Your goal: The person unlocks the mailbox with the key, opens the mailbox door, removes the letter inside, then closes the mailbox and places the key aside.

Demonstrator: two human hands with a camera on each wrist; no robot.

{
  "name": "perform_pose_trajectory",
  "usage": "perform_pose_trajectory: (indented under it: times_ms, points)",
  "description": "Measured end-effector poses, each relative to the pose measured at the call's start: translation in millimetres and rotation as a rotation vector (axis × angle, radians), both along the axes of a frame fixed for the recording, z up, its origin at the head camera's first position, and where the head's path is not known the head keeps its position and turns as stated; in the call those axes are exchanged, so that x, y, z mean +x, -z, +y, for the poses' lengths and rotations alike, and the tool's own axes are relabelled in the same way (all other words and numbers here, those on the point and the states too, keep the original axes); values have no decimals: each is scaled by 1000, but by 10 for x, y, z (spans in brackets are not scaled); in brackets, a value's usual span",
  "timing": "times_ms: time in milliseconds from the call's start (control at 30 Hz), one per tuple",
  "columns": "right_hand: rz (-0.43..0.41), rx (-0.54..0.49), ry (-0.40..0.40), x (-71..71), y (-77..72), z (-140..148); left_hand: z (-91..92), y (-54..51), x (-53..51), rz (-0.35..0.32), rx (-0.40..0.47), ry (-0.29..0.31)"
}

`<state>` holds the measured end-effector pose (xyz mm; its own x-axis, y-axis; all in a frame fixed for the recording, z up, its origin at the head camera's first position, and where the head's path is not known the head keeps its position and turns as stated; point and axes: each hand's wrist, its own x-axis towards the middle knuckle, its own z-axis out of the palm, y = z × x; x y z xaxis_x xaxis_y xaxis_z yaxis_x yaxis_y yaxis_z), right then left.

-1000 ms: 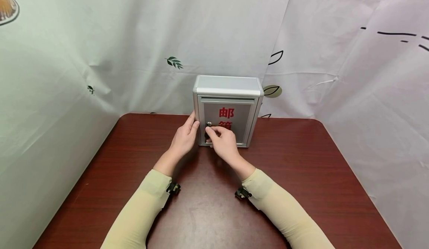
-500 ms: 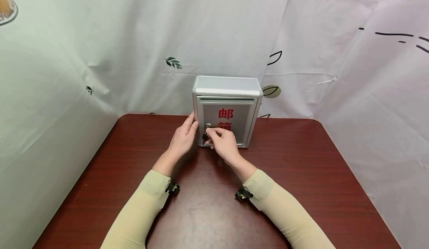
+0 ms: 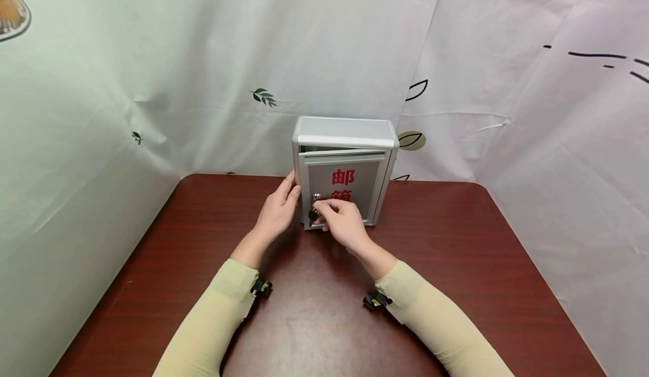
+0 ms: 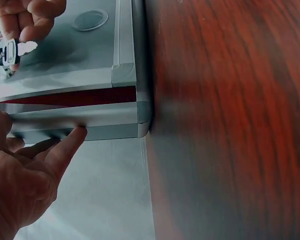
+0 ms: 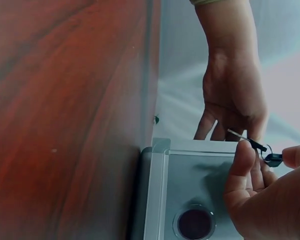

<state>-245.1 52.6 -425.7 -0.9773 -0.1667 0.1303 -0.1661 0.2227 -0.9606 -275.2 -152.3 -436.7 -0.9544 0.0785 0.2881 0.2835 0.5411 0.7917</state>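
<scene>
A silver-grey metal mailbox (image 3: 347, 132) with red characters on its front stands upright on the table. Its door (image 3: 364, 188) is ajar along the top and left, showing a dark gap. My right hand (image 3: 342, 219) pinches a black-headed key (image 5: 274, 160) at the door lock (image 3: 316, 196); the key's blade is hidden. A second key (image 4: 26, 48) hangs from the same ring, its metal blade bare. My left hand (image 3: 276, 211) rests against the mailbox's left side with fingers extended, the thumb near the front edge.
The reddish-brown wooden table (image 3: 431, 264) extends on both sides and in front. Behind it hangs a white printed backdrop (image 3: 350, 44), close to the mailbox. A round disc (image 5: 194, 223) sits low on the door front.
The mailbox door has swung outward on its left side, from closed to ajar. My right hand has moved slightly toward me with the key. The left hand stays at the mailbox's side.
</scene>
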Motion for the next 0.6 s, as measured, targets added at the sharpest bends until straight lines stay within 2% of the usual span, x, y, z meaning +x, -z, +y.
perform_pose_trajectory:
  times_ms: [167,600]
  points:
    - [-5,-9,-30,73,12,70,5,2,4,4,9,0]
    - [56,20,-139,255,75,317,10,1,4,9,30,10]
